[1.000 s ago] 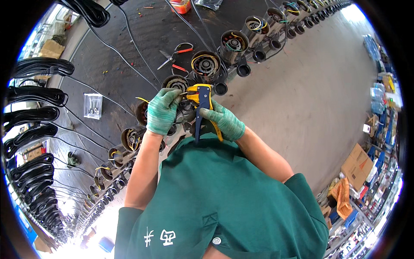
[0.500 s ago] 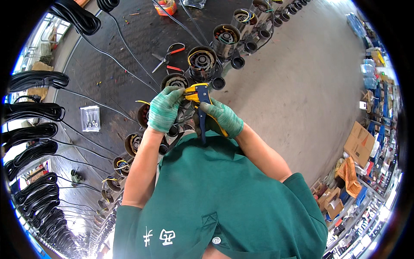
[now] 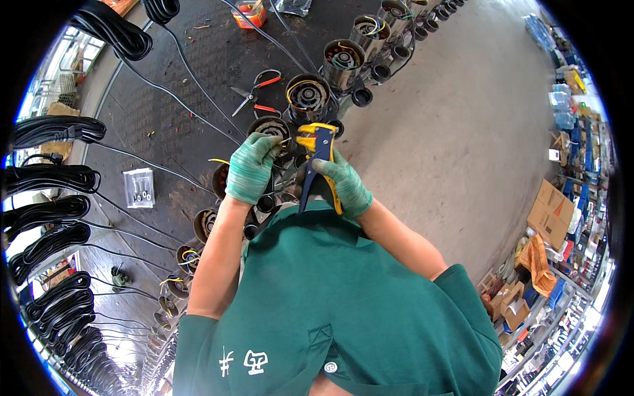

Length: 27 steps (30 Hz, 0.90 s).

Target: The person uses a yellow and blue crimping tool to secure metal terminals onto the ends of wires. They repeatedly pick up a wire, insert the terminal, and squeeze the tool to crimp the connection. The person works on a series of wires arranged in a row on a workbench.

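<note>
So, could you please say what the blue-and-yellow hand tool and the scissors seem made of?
Hand tool: painted metal or plastic; its smooth, solid colours fit either. Scissors: probably bare metal blades, being grey; red grips perhaps smooth plastic, from their even colour.

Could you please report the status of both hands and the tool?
Right hand gripping blue-and-yellow wire stripper. Left hand pinching thin wire, outside stripper's jaws. Red-handled scissors lie beyond, touching neither hand.

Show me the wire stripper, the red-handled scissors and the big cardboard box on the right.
Wire stripper (image 3: 321, 144), head view: on its blue body.
Red-handled scissors (image 3: 251, 97), head view: near the pivot.
Cardboard box (image 3: 551, 211), head view: on its brown side.
</note>
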Each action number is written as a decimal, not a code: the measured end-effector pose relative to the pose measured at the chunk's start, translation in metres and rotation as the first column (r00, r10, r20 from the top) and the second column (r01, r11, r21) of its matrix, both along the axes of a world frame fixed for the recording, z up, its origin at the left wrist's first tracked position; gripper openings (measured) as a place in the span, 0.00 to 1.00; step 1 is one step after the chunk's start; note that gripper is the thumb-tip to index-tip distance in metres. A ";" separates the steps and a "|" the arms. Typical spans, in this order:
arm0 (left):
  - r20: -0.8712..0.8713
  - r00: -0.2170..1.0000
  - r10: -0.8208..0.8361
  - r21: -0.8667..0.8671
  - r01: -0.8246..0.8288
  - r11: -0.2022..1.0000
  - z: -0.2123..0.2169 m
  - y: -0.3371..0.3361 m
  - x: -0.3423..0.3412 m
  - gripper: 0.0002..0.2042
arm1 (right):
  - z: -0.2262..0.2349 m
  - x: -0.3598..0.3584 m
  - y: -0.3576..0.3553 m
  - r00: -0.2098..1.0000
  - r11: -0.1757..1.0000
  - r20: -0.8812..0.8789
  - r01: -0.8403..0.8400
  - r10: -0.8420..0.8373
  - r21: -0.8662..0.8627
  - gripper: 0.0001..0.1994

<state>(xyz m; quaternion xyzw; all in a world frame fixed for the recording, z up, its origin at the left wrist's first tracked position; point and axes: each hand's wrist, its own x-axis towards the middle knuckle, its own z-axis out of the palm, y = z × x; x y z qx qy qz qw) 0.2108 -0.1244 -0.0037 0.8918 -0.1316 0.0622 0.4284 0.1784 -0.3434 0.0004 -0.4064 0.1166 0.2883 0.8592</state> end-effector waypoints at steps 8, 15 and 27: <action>-0.175 0.984 0.043 -0.176 -0.074 0.982 0.001 0.011 0.009 0.11 | -0.035 0.024 -0.001 0.915 0.915 0.396 0.090 0.080 -0.393 0.33; -0.140 0.989 0.053 -0.162 -0.075 0.984 0.006 0.015 0.008 0.11 | -0.024 0.050 0.038 0.693 0.704 0.598 0.183 0.403 -0.687 0.42; -0.157 0.988 -0.014 0.099 0.030 0.995 0.011 0.015 0.006 0.13 | -0.015 0.050 0.047 0.741 0.659 0.571 0.236 0.354 -0.715 0.36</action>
